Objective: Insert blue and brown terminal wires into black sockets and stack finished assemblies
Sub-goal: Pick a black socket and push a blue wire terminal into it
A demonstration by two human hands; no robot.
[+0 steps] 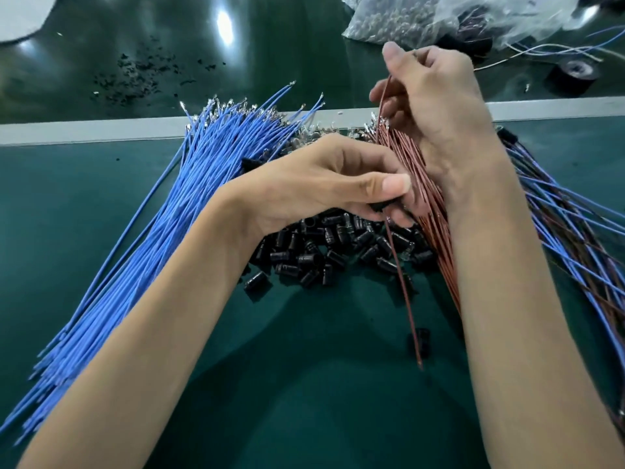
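A big bundle of blue terminal wires fans across the left of the green mat. Brown wires lie in a bundle under my right hand. A heap of black sockets sits between the two bundles. My left hand pinches one black socket just above the heap. My right hand is raised over the brown bundle and pinches a single brown wire, whose lower part hangs past the socket toward me. Finished blue-and-brown assemblies are stacked at the right.
A grey rail crosses the bench behind the wires. Beyond it lie black scraps, clear plastic bags of parts, a roll of black tape and loose wires. One stray socket lies near me on the mat.
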